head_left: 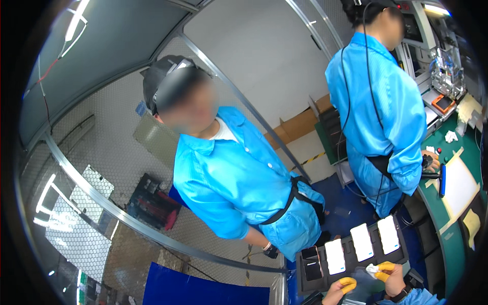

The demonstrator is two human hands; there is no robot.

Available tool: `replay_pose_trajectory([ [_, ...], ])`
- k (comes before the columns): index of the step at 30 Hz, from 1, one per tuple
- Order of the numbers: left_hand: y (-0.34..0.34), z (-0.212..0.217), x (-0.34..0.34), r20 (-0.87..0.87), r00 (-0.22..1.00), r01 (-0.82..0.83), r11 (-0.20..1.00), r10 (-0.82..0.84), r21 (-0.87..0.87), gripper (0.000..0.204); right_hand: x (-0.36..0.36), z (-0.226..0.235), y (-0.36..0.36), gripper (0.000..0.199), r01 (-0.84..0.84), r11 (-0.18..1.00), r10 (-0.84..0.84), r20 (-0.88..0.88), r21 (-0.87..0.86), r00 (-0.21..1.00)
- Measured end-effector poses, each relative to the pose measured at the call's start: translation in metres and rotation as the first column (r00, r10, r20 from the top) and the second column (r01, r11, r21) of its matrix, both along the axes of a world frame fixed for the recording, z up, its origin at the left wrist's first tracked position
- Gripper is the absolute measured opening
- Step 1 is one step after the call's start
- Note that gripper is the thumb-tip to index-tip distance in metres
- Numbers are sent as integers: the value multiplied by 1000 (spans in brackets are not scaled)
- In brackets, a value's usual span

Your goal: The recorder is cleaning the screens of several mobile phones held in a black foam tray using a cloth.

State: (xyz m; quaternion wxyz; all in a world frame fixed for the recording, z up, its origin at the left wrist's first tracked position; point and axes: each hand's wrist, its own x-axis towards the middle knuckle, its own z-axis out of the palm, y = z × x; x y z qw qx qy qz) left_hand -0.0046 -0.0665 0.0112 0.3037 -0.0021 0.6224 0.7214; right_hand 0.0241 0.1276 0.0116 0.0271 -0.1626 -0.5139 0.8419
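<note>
My right grip [387, 277] pinches a cloth [371, 270], left grip [339, 288] holds a phone [362, 286]; it may slip onto the tray [305, 277].

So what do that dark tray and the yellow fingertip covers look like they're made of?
The tray looks like moulded matte black plastic, judging by its formed slots and dull surface. The yellow covers on the left hand and right hand look like thin rubber or latex, since they cling smoothly, though it's hard to be sure.
</note>
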Motion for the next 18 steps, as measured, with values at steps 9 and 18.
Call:
replay_pose_trajectory([
  [9, 61, -22, 7, 290, 853, 430, 899, -434, 82, 6, 94, 7, 51, 16, 40, 859, -87, 69, 510, 994],
  [18, 101, -20, 9, 185, 848, 516, 853, -497, -78, 54, 295, -36, 203, 15, 809, 222, -973, 65, 544, 224],
])
